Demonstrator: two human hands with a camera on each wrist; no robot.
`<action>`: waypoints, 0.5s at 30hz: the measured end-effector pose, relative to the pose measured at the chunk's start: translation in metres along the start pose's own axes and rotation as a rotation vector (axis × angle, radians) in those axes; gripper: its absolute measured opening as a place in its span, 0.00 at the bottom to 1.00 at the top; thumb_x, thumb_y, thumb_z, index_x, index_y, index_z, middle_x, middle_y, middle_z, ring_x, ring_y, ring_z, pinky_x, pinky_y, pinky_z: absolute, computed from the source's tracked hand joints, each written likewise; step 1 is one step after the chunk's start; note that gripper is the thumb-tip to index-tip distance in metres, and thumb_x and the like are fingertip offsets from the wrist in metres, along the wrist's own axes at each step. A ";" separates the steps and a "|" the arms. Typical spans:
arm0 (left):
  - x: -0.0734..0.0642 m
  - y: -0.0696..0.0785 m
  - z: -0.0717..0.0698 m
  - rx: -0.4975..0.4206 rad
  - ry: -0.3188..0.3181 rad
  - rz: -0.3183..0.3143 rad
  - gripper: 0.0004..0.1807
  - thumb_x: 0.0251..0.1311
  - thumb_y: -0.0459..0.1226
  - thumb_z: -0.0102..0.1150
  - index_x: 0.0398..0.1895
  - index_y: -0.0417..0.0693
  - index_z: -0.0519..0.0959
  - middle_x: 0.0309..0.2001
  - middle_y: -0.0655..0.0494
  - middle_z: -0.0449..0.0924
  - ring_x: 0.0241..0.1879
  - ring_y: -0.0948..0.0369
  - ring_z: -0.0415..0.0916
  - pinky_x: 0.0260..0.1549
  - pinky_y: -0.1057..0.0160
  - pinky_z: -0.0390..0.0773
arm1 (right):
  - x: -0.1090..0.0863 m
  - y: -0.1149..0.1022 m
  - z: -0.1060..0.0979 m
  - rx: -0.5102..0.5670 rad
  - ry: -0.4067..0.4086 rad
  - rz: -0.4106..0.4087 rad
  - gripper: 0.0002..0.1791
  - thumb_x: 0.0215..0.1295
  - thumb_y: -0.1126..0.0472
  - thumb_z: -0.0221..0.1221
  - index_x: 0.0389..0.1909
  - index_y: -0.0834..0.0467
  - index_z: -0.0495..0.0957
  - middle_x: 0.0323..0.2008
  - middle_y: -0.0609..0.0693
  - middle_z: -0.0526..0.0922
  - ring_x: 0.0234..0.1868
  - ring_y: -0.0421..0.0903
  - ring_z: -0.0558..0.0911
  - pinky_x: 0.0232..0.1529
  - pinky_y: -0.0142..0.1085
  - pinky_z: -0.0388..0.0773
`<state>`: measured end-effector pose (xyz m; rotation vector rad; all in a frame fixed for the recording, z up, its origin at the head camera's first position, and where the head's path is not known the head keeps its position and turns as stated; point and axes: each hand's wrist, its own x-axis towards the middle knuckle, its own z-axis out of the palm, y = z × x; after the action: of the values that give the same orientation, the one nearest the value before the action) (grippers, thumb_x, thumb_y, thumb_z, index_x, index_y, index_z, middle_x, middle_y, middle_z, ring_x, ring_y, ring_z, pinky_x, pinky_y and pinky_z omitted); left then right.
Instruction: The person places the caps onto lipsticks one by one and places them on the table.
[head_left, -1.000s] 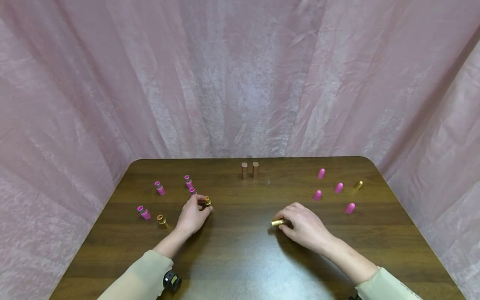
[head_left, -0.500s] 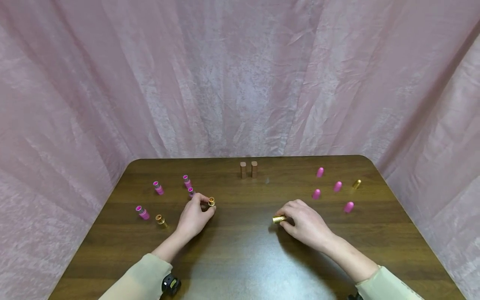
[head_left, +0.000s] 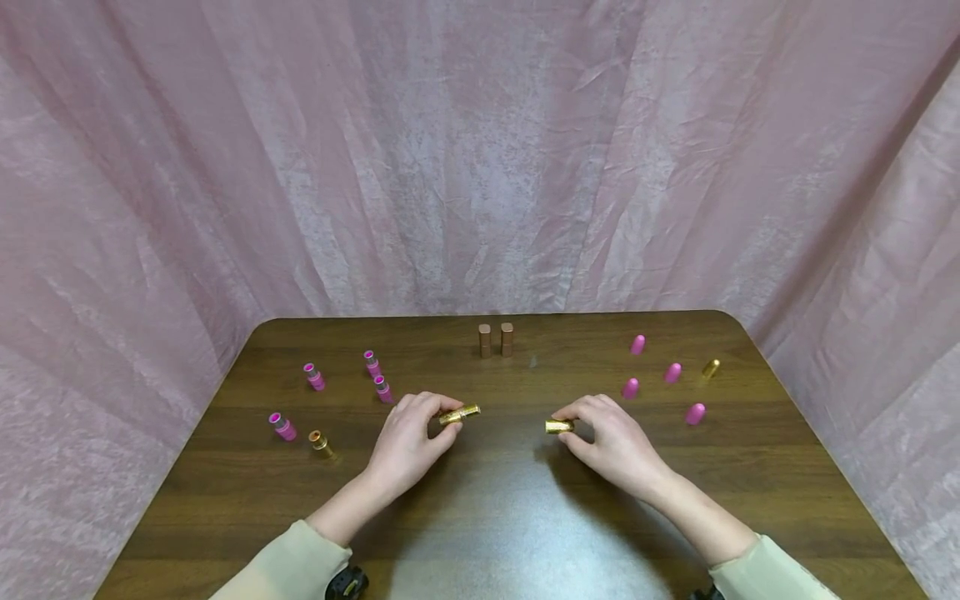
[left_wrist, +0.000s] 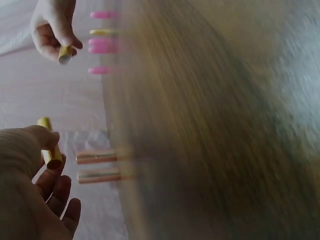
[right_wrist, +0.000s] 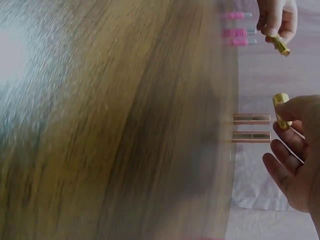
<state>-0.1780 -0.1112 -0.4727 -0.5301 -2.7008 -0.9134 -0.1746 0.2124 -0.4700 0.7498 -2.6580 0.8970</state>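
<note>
A gold tube [head_left: 459, 414] is pinched, slightly tilted, by the left hand [head_left: 408, 446] above the table [head_left: 480, 525]. By the right hand [head_left: 611, 443], well apart, a shorter gold cylinder [head_left: 557, 427] is likewise pinched. Because the holds are so small, either one could be dropped; by a leftward sweep, the nearby pink tube [head_left: 383, 390] might be toppled.

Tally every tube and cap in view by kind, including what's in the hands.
Pink open-topped tubes: 4
Pink round-topped caps: 4
Gold open-topped tube, standing: 1
Gold round-topped cap: 1
Gold pieces held in the hands: 2
Copper-coloured tubes: 2
Total: 14
</note>
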 end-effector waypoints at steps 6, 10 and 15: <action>-0.001 0.012 0.000 -0.015 -0.069 0.078 0.15 0.61 0.42 0.73 0.52 0.60 0.87 0.47 0.68 0.83 0.46 0.62 0.74 0.49 0.54 0.72 | 0.002 -0.005 0.004 0.075 0.004 0.037 0.16 0.57 0.63 0.74 0.46 0.48 0.86 0.44 0.33 0.85 0.50 0.39 0.79 0.52 0.44 0.78; -0.001 0.019 0.000 -0.018 -0.074 0.102 0.15 0.60 0.42 0.74 0.50 0.57 0.85 0.45 0.69 0.83 0.45 0.63 0.73 0.52 0.54 0.72 | 0.004 -0.011 0.007 0.102 0.001 0.034 0.16 0.58 0.63 0.74 0.47 0.47 0.86 0.45 0.32 0.84 0.51 0.38 0.79 0.53 0.44 0.78; 0.001 0.025 0.001 -0.020 -0.069 0.123 0.13 0.58 0.42 0.76 0.45 0.60 0.83 0.43 0.71 0.83 0.44 0.65 0.73 0.53 0.55 0.72 | 0.006 -0.017 0.011 0.122 0.008 -0.005 0.17 0.58 0.63 0.74 0.46 0.46 0.86 0.44 0.31 0.84 0.51 0.37 0.79 0.53 0.43 0.78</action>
<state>-0.1691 -0.0915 -0.4599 -0.7353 -2.6876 -0.9055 -0.1713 0.1921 -0.4681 0.7778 -2.6126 1.0658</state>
